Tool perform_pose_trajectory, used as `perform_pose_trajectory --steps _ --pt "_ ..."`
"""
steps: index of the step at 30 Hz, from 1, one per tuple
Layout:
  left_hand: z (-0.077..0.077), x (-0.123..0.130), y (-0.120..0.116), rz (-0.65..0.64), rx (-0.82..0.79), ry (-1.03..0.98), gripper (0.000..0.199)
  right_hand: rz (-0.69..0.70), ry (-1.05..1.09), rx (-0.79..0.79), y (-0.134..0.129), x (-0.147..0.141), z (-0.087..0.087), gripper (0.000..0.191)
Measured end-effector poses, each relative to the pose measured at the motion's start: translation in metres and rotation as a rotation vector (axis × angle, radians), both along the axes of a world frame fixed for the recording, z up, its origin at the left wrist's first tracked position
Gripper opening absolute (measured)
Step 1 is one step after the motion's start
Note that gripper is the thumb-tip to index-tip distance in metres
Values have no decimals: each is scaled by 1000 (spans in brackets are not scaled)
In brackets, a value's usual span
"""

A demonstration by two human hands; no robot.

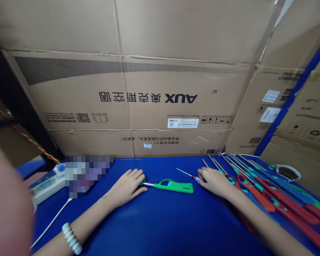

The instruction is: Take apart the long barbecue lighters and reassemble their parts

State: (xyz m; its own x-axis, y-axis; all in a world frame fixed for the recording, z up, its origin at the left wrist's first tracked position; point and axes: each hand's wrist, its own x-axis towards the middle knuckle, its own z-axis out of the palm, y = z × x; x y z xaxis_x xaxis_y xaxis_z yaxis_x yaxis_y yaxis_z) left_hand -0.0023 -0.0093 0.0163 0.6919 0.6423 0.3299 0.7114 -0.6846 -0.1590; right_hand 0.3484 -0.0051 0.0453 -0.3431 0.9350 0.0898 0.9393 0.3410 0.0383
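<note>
A green long-necked gas lighter [176, 186] lies flat on the blue table, its handle pointing right. My left hand [129, 186] is closed at the lighter's metal neck, which runs in between thumb and fingers; the tip is hidden under the hand. A bit of teal shows beside the index finger. To the right, my right hand [212, 180] grips the clear and red handle of a small screwdriver [186, 174]. The thin shaft points left and away, above the lighter's handle without touching it. Past my right hand lie several red, blue, orange and green lighters [280, 199].
A white power strip [49, 186] with a plug and a blurred-out object [89, 176] sits at the left; a white cable [52, 222] trails forward. A roll of tape [285, 173] stands far right. Cardboard [149, 78] walls the back. A blurred pinkish shape [9, 202] covers the left edge.
</note>
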Motion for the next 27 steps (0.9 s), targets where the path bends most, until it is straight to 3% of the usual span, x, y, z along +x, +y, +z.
perform_pose_trajectory --steps 8,15,18,27 --pt "1 0 -1 -21 39 -10 42 -42 201 120 3 1 11 6" --pt "2 -1 0 -25 32 22 38 55 1034 109 -1 -6 14 23" --pt "2 -2 0 -29 20 12 38 151 1229 105 -8 -13 19 25" --pt "5 0 -3 -16 6 52 39 215 1068 87 -19 -21 20 19"
